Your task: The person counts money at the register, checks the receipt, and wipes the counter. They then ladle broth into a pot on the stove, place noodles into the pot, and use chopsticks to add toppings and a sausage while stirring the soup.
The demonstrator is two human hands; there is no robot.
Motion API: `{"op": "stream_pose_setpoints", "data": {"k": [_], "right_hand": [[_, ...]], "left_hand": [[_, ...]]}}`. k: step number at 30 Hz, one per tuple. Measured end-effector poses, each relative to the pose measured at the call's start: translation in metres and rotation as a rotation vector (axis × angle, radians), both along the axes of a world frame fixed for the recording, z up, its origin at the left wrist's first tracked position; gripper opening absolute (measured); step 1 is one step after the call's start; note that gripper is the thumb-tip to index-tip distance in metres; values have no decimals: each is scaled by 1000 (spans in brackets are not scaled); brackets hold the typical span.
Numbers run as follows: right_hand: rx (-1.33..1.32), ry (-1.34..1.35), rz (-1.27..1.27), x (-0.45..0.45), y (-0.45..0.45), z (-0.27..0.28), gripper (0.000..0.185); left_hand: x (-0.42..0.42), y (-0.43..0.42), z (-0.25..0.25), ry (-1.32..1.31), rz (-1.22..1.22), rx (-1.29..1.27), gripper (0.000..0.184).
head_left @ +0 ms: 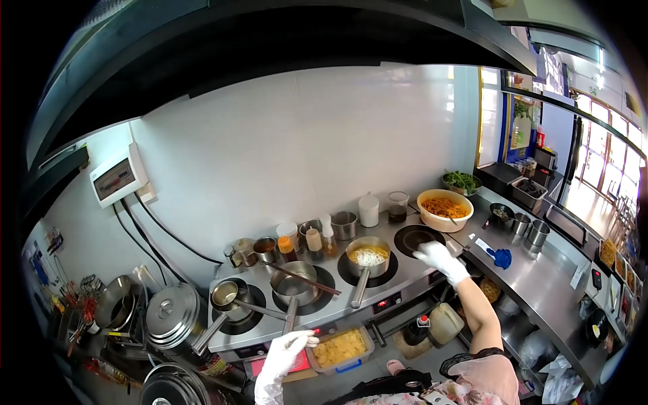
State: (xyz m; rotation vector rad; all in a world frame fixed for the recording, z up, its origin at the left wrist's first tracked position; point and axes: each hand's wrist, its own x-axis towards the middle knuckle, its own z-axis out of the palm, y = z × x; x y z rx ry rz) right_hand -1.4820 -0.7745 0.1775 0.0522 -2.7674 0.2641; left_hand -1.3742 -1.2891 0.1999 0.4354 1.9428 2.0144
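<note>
My left hand [289, 352], in a white glove, is in front of the stove's front edge, near the handle of the middle-left saucepan [295, 285]. Its fingers reach out to the right with nothing visible in them. In another white glove, my right hand [444, 263] hovers by the bare right burner [414, 239], fingers extended and apparently holding nothing. Between the hands, a saucepan [368, 255] of yellowish food topped with a white heap sits on a burner. Chopsticks [304, 280] lie across the middle-left saucepan. Further left, a small pan [229, 302] occupies its own burner.
Seasoning bottles [313, 241] line the wall. A white bowl [442, 219] of orange-red food and a bowl of greens [461, 182] stand behind right. Below the stove edge is a tub [343, 349] of yellow food. Large lidded pots [172, 314] stand left; a steel counter [533, 283] extends right.
</note>
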Motion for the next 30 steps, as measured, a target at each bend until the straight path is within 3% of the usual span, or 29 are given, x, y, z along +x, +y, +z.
{"op": "stream_pose_setpoints", "data": {"k": [1,2,5,8,11,12,13,14,18,21,22,23,24,25,26,30], "right_hand": [[-41,173,293,-18,-53,60,38],[23,515,467,-24,-112,118,48],[227,1039,769,24,-269,297,65],[137,1403,1105,71,-397,397,77],[365,1693,1068,86,-476,458,73],[315,1686,984,88,-478,476,72],[391,1233,853,126,-442,498,65],[243,1274,692,122,-418,510,51],[-254,1416,241,67,-135,548,52],[-603,1538,-195,60,116,492,53],[-777,1247,-140,83,187,428,63],[-677,1467,-482,96,197,360,62],[-661,1397,-819,126,162,303,68],[-653,1272,-1056,118,229,228,70],[-758,973,-1016,140,217,179,70],[-582,447,-1148,98,265,-16,53]], "left_hand": [[3,1,-2,11,-29,23,30],[9,3,0,-22,-18,47,30],[22,-1,-2,-2,39,14,29],[33,-5,1,-13,118,31,29],[41,-7,4,4,182,40,28],[45,-8,6,-12,206,50,28],[48,-9,9,-24,228,64,27],[51,-11,12,-8,238,38,27],[54,-21,10,8,240,20,27],[48,-29,6,-84,236,17,27],[43,-32,1,-51,206,33,27],[39,-33,-3,-20,174,49,27],[35,-31,-4,-18,165,57,27],[32,-31,-3,-11,150,51,27],[30,-31,-3,-8,137,43,27],[16,-18,-8,-32,66,40,29]]}}
